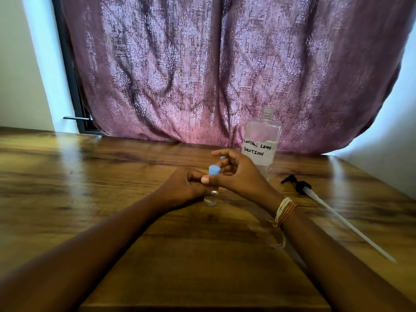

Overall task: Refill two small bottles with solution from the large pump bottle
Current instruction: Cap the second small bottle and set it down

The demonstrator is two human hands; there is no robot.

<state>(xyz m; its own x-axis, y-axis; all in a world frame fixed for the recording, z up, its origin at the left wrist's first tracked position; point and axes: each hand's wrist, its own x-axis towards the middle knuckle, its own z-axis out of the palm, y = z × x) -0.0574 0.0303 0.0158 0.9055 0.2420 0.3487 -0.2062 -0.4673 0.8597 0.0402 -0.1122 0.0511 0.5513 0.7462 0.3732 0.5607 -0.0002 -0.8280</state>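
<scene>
A small clear bottle with a blue cap stands upright on the wooden table. My left hand grips its body. My right hand pinches the blue cap with thumb and fingers. Behind my right hand a bit of blue shows, perhaps a second small bottle's cap; the rest is hidden. The large clear bottle, labelled "Contact Lens Solution", stands open-necked behind my right hand. Its black pump with long white tube lies on the table to the right.
A purple patterned curtain hangs along the table's far edge. White wall shows at left and right. The table's front edge runs just below my forearms, and its right edge slants past the pump tube.
</scene>
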